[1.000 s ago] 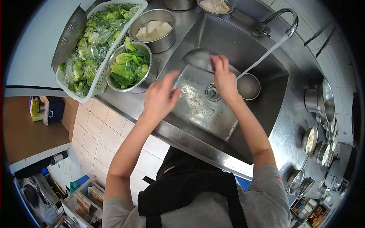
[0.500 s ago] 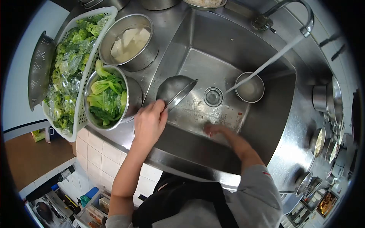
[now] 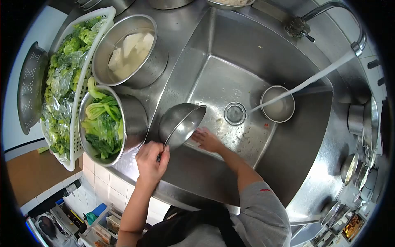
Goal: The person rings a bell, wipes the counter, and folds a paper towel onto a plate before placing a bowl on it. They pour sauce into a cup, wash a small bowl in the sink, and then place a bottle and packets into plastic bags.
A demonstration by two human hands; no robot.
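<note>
My left hand (image 3: 151, 161) grips a round metal bowl (image 3: 173, 121) by its near edge, fingers closed on the rim. The bowl is tipped on its side over the left part of the steel sink (image 3: 230, 84), its mouth facing right. My right hand (image 3: 206, 140) is low in the sink just right of the bowl's mouth, fingers stretched out and holding nothing. A smaller metal bowl (image 3: 278, 103) with cloudy liquid stands on the sink floor near the drain (image 3: 235, 113). Water runs from the faucet (image 3: 357, 47) in a slanting stream past this small bowl toward the drain.
Left of the sink stand a pot of bok choy (image 3: 103, 123), a pot of white blocks in liquid (image 3: 131, 53) and a white basket of broccoli (image 3: 76, 136). A perforated metal bowl (image 3: 31, 88) leans beside the basket. Pans (image 3: 349, 168) line the right counter.
My right hand has moved left across the sink to the held bowl's mouth. The bowl has come nearer to me and its mouth has turned more into view. The camera view has shifted slightly.
</note>
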